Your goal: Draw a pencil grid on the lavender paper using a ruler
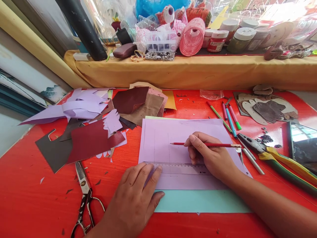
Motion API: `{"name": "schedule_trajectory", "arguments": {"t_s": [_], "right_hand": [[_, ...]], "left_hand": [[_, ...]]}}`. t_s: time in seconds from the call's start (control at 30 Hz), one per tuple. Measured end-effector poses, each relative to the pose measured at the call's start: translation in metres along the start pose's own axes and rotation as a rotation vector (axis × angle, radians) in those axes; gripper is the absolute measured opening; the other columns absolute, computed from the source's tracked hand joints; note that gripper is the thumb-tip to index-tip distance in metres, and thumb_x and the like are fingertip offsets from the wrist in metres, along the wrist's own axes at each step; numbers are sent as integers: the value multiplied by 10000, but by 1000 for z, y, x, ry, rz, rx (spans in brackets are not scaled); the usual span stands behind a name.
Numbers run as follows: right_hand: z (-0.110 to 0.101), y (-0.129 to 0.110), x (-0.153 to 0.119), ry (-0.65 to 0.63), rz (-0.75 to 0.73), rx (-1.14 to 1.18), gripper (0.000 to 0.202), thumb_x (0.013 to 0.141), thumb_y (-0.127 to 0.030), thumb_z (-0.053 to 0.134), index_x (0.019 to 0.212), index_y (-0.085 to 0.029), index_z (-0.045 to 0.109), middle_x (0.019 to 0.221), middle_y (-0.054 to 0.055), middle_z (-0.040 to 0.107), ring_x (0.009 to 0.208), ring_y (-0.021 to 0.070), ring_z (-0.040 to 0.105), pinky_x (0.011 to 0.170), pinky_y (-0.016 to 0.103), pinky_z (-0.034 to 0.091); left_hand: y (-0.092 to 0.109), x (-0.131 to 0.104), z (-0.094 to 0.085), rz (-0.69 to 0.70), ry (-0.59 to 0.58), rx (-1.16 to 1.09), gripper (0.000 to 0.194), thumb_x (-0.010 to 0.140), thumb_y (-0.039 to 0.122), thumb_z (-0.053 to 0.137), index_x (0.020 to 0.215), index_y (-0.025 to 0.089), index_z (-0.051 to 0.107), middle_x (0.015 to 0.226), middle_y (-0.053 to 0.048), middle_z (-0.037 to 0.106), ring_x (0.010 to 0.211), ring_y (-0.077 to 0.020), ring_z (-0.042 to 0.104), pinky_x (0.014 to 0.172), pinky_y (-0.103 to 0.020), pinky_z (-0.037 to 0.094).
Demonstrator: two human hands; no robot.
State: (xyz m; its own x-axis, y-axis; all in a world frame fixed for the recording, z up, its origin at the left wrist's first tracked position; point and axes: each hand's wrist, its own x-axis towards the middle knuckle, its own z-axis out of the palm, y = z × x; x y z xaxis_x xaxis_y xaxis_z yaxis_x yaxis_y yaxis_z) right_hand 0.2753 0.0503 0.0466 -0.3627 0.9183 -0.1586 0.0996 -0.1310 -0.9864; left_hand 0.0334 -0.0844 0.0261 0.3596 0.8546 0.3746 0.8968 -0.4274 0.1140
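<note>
My right hand holds a red pencil between thumb and fingers, its tip pointing left over the purple paper. Thin pencil lines run up and down the sheet's left half. A clear ruler lies across the paper. My left hand rests flat with fingers spread, its fingertips on the ruler's left end. Beneath the purple sheet, a pale turquoise sheet shows along the near edge. Part of the ruler's right end is close under my right hand.
Scissors lie at left beside leather scraps and purple paper cuttings. Felt-tip pens, combination pliers and a dark-screened device lie at right. Jars and a white basket stand on the back ledge.
</note>
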Motion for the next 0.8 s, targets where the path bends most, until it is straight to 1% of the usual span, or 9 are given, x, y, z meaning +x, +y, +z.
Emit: {"name": "schedule_trajectory", "arguments": {"t_s": [0.2, 0.47, 0.63, 0.8], "right_hand": [[0, 1, 1, 2, 12, 3, 510, 1023, -692, 680, 867, -207, 710, 614, -26, 619, 497, 134, 576, 484, 253, 427], [1, -2, 0, -3, -5, 7, 531, 1004, -715, 691, 851, -207, 706, 603, -27, 608, 499, 139, 572, 504, 263, 445], [2, -3, 0, 5, 5, -2, 528, 1011, -714, 680, 852, -211, 706, 603, -20, 613, 501, 149, 572, 504, 275, 443], [-1, -4, 0, 51, -6, 30, 498, 1012, -684, 699, 858, -211, 712, 609, -21, 627, 498, 146, 586, 514, 276, 462]], "left_hand": [[0, 0, 0, 2, 2, 12, 413, 1198, 373, 404, 1394, 161, 699, 1265, -108, 744, 1188, -293, 626, 1111, -444, 418], [0, 0, 0, 1, 0, 25, 403, 1190, 370, 411, 1402, 177, 694, 1262, -106, 742, 1184, -288, 637, 1094, -440, 451], [0, 1, 1, -16, 12, -1, 415, 1196, 373, 399, 1377, 165, 709, 1246, -112, 745, 1182, -294, 623, 1102, -456, 420], [-1, 5, 2, -2, 32, -3, 425, 1199, 379, 400, 1380, 157, 714, 1250, -121, 747, 1176, -299, 621, 1085, -470, 410]]}}
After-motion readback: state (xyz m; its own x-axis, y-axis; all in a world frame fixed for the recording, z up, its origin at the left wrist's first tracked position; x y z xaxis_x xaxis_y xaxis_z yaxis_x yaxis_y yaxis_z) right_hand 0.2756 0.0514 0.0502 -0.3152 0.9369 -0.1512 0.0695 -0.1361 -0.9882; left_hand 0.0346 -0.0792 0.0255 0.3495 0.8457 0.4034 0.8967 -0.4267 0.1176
